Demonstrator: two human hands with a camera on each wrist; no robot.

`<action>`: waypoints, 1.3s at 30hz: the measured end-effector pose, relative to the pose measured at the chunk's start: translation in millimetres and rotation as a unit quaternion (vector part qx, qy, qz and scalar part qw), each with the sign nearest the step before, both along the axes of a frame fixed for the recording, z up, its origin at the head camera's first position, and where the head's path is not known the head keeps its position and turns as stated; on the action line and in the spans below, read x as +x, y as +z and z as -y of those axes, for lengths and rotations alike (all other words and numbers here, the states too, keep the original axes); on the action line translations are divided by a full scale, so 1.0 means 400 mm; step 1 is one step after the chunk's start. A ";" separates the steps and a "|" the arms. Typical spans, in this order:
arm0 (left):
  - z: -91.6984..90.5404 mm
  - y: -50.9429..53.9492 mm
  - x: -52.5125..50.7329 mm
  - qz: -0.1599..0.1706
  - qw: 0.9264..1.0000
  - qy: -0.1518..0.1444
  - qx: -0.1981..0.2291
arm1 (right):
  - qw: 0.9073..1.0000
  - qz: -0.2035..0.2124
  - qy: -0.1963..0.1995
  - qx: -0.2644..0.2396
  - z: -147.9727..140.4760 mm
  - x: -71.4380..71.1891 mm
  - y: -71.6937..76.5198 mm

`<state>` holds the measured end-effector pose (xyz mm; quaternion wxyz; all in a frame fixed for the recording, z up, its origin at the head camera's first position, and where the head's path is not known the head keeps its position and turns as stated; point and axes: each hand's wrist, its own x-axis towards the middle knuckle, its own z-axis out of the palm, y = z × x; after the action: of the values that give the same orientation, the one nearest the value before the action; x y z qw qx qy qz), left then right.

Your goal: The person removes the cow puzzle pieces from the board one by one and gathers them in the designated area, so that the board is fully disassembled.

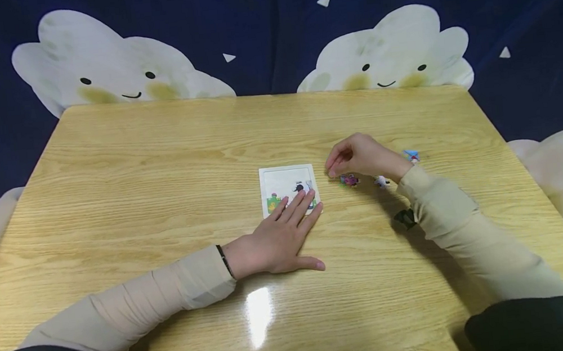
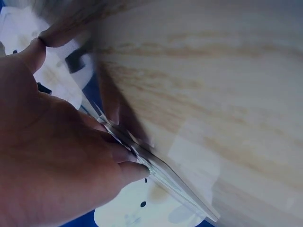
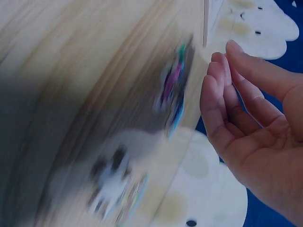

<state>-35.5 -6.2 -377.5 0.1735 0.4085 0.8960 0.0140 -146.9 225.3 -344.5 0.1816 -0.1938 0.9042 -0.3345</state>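
A white square puzzle board (image 1: 286, 170) lies on the table with a few coloured pieces inside its frame. My left hand (image 1: 283, 242) rests spread over its lower right part, covering some of it; the left wrist view shows the fingertips of that hand (image 2: 61, 146) on the thin board (image 2: 175, 182). My right hand (image 1: 361, 155) is just right of the board, above a pink and purple piece (image 1: 350, 179). In the right wrist view, the thumb and fingers of that hand (image 3: 251, 104) are bent close together, with nothing visible between them, beside the blurred pink piece (image 3: 170, 85).
Right of the pink piece lies a white and grey piece (image 1: 381, 181). A blue and red piece (image 1: 412, 155) lies behind my right wrist, and a dark green piece (image 1: 405, 219) beside the right sleeve. The wooden table (image 1: 157, 153) meets a dark blue cloth with clouds (image 1: 267, 30) at its far edge.
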 end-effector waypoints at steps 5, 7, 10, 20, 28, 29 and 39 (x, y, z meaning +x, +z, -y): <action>0.002 0.008 0.004 0.010 1.000 -0.002 0.012 | 1.000 0.003 0.023 -0.009 0.057 -0.007 -0.014; 0.004 0.011 0.008 0.012 1.000 -0.002 0.024 | 1.000 0.002 0.026 -0.009 0.073 -0.009 -0.016; 0.010 0.013 0.020 0.017 0.999 -0.005 0.039 | 0.999 0.000 0.031 -0.006 0.089 -0.008 -0.016; 0.029 0.009 0.053 0.005 0.999 -0.013 0.046 | 0.999 0.011 0.037 0.001 0.104 0.001 -0.008; 0.029 0.011 0.053 0.000 0.999 -0.016 0.040 | 0.999 0.029 0.037 0.006 0.111 0.000 -0.009; 0.029 0.011 0.053 -0.001 0.999 -0.017 0.039 | 0.999 0.032 0.035 0.007 0.111 -0.001 -0.009; 0.028 0.009 0.052 -0.004 1.000 -0.018 0.021 | 0.998 0.056 0.014 -0.013 0.103 -0.003 -0.005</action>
<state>-14.7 -17.4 -374.1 0.1617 0.4281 0.8887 0.0284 -148.1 184.1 -346.6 0.2340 -0.1895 0.8855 -0.3539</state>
